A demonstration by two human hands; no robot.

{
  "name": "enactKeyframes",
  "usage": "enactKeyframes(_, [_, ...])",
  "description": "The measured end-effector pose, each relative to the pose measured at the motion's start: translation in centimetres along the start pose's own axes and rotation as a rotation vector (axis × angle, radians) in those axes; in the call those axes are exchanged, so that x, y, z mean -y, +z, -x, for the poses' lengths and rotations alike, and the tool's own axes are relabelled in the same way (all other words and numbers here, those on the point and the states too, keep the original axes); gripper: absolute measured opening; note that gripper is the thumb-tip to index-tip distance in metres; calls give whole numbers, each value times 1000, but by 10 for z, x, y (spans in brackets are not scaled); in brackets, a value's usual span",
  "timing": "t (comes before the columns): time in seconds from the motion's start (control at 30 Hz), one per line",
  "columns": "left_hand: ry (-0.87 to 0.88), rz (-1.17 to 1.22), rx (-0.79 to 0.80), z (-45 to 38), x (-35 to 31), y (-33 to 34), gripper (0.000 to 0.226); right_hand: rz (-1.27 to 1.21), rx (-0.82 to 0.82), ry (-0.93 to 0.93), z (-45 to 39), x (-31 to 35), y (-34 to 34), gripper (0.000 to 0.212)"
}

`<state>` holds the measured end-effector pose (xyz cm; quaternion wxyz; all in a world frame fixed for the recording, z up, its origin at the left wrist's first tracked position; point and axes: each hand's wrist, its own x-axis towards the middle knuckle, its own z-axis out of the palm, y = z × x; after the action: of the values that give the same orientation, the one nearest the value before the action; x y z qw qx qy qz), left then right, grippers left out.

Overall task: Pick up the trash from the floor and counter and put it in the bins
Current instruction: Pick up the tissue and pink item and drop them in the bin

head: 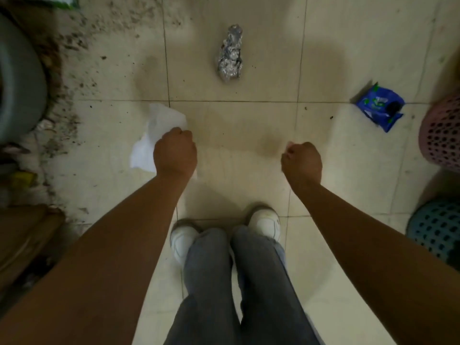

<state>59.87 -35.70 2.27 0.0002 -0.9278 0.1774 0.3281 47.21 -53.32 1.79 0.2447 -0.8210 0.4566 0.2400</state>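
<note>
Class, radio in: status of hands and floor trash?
Left hand shut on white paper. Right hand fisted, contents unclear. Foil wad and blue wrapper on floor. Path clear.

No readable text anywhere (print on the blue wrapper (379,105) too blurred).

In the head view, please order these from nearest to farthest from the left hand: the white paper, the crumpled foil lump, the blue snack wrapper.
From the left hand:
1. White crumpled paper sheet, at the hand itself, on its left side.
2. Crumpled silver foil lump, ahead, near the middle of the floor.
3. Blue plastic snack wrapper, far right, beside the pink perforated basket.
</note>
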Motion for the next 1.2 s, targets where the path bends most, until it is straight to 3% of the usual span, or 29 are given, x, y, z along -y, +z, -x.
enactKeyframes(0.2, [146, -73, 89, 109, -70, -93, 36, -112, 25, -55, 115, 16, -106, 35])
enactKeyframes(0.3, [274, -176, 95, 168, -111, -151, 21, -69, 13, -86, 168, 0, -184, 35])
enactKeyframes(0.37, [352, -229, 44, 199, -139, -187, 26, -68, -47, -80, 196, -18, -234, 36])
enactKeyframes(0.43, [416, -258, 108, 228, -178, -217, 24, -99, -127, -44, 217, -38, -280, 37])
enactKeyframes(0.6, [608, -365, 48, 290, -271, -249, 33, -230, -388, 78, 270, -107, -365, 52])
enactKeyframes(0.7, [749, -408, 57, 327, -331, -244, 35, -317, -408, 238, 308, -163, -390, 54])
enactKeyframes(0.83, [933, -367, 129, 373, -411, -206, 36, -401, -433, 405, 339, -262, -387, 28])
enactKeyframes(0.93, [987, -304, 236, 399, -469, -165, 38, -461, -354, 485, 342, -335, -371, 37])
enactKeyframes(1.03, [908, -100, 334, 417, -524, -123, 37, -490, -290, 511, 336, -394, -363, 35])
enactKeyframes(1.13, [686, 163, 414, 422, -578, -81, 33, -511, -209, 505, 322, -438, -356, 33])
enactKeyframes(1.2, [589, 211, 443, 417, -604, -52, 34, -524, -164, 504, 308, -460, -349, 32])
